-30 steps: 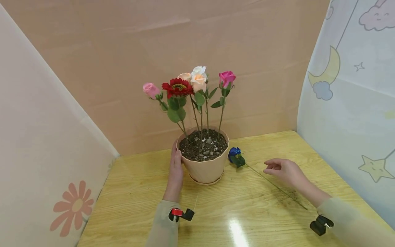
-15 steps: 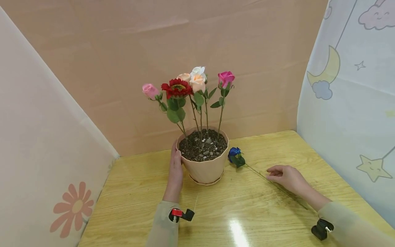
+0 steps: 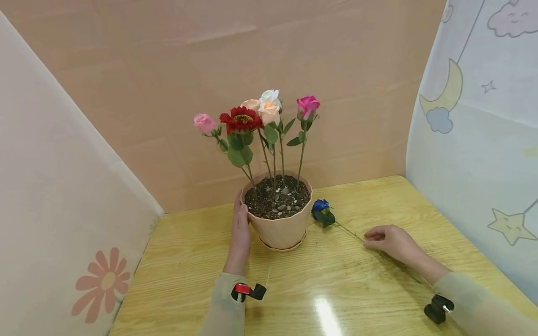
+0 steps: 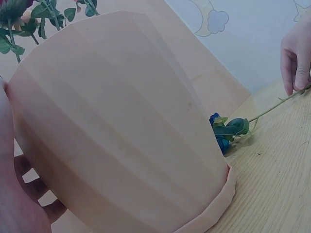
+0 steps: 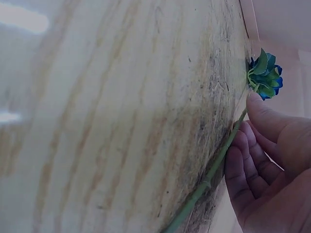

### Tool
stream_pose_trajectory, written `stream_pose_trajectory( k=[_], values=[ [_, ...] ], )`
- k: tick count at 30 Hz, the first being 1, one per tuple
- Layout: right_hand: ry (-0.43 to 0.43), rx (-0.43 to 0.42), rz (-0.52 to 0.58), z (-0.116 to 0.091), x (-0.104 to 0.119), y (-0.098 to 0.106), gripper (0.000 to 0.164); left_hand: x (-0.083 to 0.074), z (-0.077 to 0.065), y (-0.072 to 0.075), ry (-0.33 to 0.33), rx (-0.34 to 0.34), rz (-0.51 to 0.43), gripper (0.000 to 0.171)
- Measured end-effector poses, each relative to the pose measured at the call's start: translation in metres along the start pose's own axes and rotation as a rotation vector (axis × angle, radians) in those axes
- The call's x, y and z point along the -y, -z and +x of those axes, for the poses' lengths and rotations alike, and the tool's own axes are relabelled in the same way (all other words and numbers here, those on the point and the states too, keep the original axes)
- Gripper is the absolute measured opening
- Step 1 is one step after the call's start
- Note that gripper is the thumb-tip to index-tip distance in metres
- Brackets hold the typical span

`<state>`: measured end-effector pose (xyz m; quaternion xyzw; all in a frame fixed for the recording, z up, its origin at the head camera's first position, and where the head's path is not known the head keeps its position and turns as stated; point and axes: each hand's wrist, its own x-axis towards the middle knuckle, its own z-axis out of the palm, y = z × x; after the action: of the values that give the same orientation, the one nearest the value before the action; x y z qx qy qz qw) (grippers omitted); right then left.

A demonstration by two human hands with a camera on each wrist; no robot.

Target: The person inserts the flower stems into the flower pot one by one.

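My left hand (image 3: 241, 228) holds the left side of a pale peach flowerpot (image 3: 279, 231); in the left wrist view its fingers reach round behind the pot (image 4: 121, 121). Dark soil with pebbles fills the pot, and several artificial flowers stand in it: a pink rose (image 3: 205, 123), a red daisy-like flower (image 3: 241, 119), peach and white roses (image 3: 269, 112) and a magenta rose (image 3: 308, 107). To the right, a blue rose (image 3: 321, 209) lies on the table. My right hand (image 3: 391, 241) pinches its green stem (image 5: 214, 167) between thumb and fingers, close to the tabletop.
The wooden table (image 3: 176, 261) has specks of dirt around the rose stem. A peach backdrop (image 3: 147, 93) rises behind the pot. Printed sheets stand at the left (image 3: 63, 186) and the right (image 3: 483, 154). A saucer (image 3: 283, 248) sits under the pot.
My right hand has moved slightly down onto the blue rose's stem and taken hold of it. The left hand and the pot have stayed in place.
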<state>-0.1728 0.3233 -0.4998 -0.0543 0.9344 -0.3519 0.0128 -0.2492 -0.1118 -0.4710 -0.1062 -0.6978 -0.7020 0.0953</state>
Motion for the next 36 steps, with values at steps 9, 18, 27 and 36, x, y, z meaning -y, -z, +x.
stream_pose_trajectory(
  k=[9,18,27,36],
  values=[
    [-0.005,0.026,-0.041,0.003,0.006,0.003,0.026,0.0,0.0,0.0,0.013,-0.006,0.001,0.059],
    [-0.009,0.029,0.005,-0.004,0.011,0.008,0.025,0.0,0.001,0.0,0.022,-0.006,0.007,0.058],
    [-0.017,-0.07,0.063,-0.007,0.037,0.022,0.039,-0.001,0.0,0.0,0.03,-0.007,0.011,0.059],
    [0.018,-0.199,0.122,-0.006,0.078,0.046,0.046,-0.001,0.001,0.001,0.043,-0.001,0.021,0.059]
  ],
)
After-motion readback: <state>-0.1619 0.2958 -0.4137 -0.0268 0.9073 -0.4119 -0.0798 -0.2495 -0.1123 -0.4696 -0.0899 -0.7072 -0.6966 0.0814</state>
